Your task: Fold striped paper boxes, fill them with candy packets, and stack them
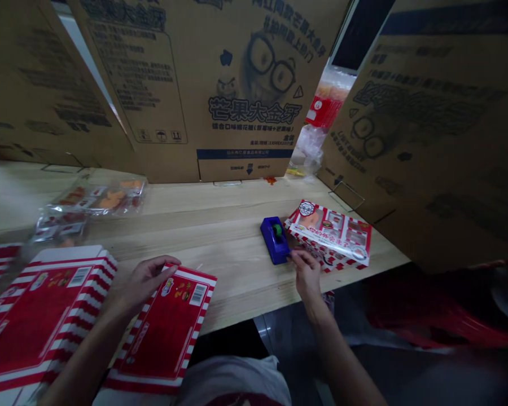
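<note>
My left hand [150, 282] rests at the upper left corner of a flat red box with striped edges [163, 332], its fingers closed together over that edge. A strip of tape is faintly visible at the box's top edge. My right hand [305, 270] is pinched at the front end of a blue tape dispenser [275, 241] holding a green roll; what lies between the fingertips is too small to make out. Right beside the dispenser is a finished-looking red and white box [330, 231] with a clear window.
Flat striped boxes are stacked [38, 310] at the left. Behind them lie clear bags with small orange pieces [110, 197]. Large cardboard panels [165, 96] stand along the back and right of the wooden table [232, 208]. A red stool-like object is at the lower right.
</note>
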Action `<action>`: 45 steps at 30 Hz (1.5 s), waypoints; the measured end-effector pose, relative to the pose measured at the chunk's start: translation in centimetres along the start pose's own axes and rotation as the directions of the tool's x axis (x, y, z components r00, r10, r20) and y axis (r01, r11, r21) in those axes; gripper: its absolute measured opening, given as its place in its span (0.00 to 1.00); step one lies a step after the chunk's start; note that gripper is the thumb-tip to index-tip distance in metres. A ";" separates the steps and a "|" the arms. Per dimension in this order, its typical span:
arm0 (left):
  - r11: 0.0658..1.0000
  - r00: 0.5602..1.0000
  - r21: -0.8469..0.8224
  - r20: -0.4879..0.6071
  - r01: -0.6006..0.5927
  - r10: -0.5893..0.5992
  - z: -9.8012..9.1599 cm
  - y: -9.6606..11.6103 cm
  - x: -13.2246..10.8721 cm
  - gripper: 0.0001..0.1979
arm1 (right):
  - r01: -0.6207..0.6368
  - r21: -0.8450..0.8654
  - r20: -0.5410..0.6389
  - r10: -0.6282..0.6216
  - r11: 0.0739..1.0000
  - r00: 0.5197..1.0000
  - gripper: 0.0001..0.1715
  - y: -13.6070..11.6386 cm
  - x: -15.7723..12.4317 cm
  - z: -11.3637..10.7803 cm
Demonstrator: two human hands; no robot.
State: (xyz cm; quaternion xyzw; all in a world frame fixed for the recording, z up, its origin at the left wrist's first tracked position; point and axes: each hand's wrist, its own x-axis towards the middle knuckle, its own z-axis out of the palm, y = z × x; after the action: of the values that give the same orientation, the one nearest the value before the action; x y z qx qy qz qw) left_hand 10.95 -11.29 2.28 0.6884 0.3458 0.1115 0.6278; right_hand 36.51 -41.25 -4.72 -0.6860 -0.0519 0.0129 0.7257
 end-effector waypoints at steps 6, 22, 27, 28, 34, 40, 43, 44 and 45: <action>0.988 0.968 -0.117 0.241 0.099 -0.069 1.0 -0.2 1.1 0.19 | 0.058 -0.066 -0.033 -0.060 0.996 0.998 0.16 2.0 -1.3 -0.8; 0.994 0.891 0.019 0.445 -0.106 0.087 3.0 -0.6 3.3 0.13 | 0.292 -0.122 0.905 -0.015 0.949 0.426 0.15 -4.3 -6.6 8.5; 0.989 0.871 0.046 0.481 -0.140 0.101 3.6 1.0 2.2 0.10 | 0.445 -0.164 0.936 -0.004 0.880 0.353 0.12 -5.5 -7.8 13.3; 0.989 0.868 0.046 0.487 -0.142 0.102 3.5 1.2 2.0 0.10 | 0.464 -0.185 0.932 0.004 0.866 0.364 0.13 -5.3 -8.0 13.6; 0.989 0.849 0.035 0.519 -0.141 0.102 2.8 2.1 1.2 0.11 | 0.359 -0.251 0.932 0.125 0.899 0.339 0.15 -4.5 -7.8 13.4; 0.984 0.797 -0.101 0.577 -0.149 0.180 2.3 4.1 0.1 0.16 | -0.376 -0.366 0.925 0.376 0.851 -0.051 0.29 -4.4 -7.2 13.8; 0.970 0.928 -0.186 0.309 -0.157 0.209 1.6 4.0 0.2 0.16 | -0.550 -0.208 0.930 0.338 0.809 0.146 0.27 -3.8 -6.8 14.3; 0.962 0.970 -0.209 0.127 -0.177 0.206 1.2 3.6 0.3 0.16 | -0.584 -0.150 0.922 0.326 0.798 0.209 0.27 -3.6 -6.5 14.4; 0.953 0.977 -0.218 -0.081 -0.210 0.197 0.8 3.0 0.3 0.17 | -0.600 -0.110 0.917 0.314 0.792 0.246 0.27 -3.4 -6.0 14.4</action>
State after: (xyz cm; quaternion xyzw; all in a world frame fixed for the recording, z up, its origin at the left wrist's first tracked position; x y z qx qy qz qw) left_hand 12.65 -11.60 4.83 0.6410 0.2763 0.2342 0.6767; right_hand 29.01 -27.67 -0.94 -0.4457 -0.2286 0.5999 0.6239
